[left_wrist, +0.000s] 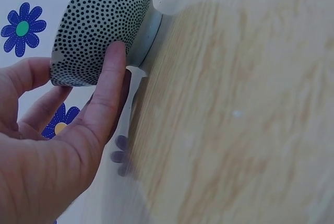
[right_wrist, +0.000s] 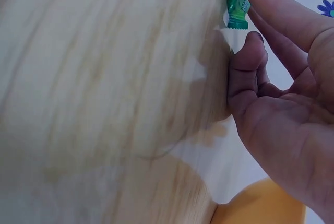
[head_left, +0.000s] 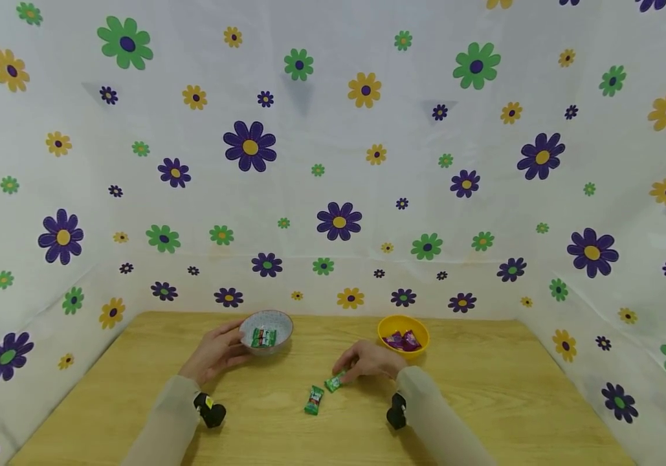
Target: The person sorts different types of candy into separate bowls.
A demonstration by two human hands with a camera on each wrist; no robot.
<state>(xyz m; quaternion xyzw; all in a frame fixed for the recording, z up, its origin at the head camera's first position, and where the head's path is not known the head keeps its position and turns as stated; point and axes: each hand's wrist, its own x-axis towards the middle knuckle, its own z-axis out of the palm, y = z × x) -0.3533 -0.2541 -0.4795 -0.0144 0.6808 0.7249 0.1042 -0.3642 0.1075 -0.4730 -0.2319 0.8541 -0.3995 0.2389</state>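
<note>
In the head view, my left hand [head_left: 219, 353] is at the left side of a bowl [head_left: 282, 338] holding several green-wrapped candies [head_left: 264, 338]. The left wrist view shows the bowl's black-dotted outer wall [left_wrist: 104, 25], with digits of my left hand [left_wrist: 68, 135] spread and touching the wall and rim. My right hand [head_left: 370, 359] pinches a green-wrapped candy [head_left: 334, 382] low over the table. Part of that candy [right_wrist: 238, 4] shows at the fingertips in the right wrist view. A second green-wrapped candy [head_left: 313, 400] lies on the table just left of it.
A yellow bowl [head_left: 388, 325] with purple-wrapped candies [head_left: 402, 340] stands at the back right, just beyond my right hand. The wooden table [head_left: 274, 433] is enclosed by a white flowered cloth [head_left: 309, 194] at the back and sides.
</note>
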